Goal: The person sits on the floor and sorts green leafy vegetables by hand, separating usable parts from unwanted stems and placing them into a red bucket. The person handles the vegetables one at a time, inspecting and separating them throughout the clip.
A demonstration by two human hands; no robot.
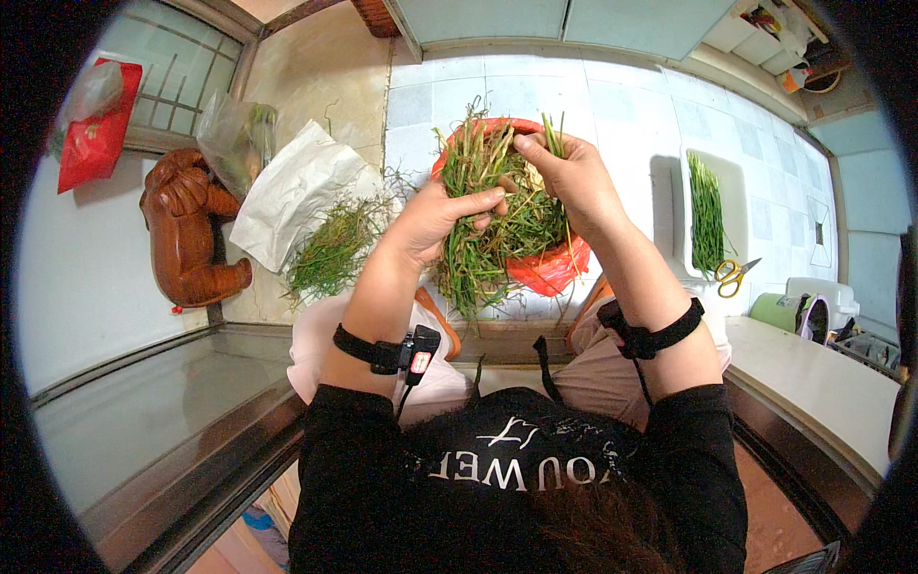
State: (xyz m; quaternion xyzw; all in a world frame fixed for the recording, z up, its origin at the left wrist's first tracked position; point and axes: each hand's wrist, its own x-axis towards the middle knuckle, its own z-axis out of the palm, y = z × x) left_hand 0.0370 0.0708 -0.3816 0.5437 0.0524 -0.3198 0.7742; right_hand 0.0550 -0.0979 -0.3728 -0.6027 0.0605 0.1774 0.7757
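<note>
My left hand (448, 215) is closed around a thick bundle of long green stalks (466, 265) with dry, brownish parts, above a red plastic bag (551, 271). To its right, my right hand (566, 168) pinches a few thin green stalks (551, 133) between thumb and fingers. More loose, tangled greens (541, 222) fill the opening of the red bag, which stands on the floor between my legs. Left of the bag, a pile of fine green trimmings (333, 244) lies on a crumpled white paper or sheet (301, 186).
A white tray (731, 194) at the right holds neat green stalks (706, 215). Yellow-handled scissors (731, 276) lie beside it. At the left are a brown carved elephant figure (183, 229), a clear plastic bag (233, 143) and a red bag (100, 133). A light ledge (810, 380) runs at the right.
</note>
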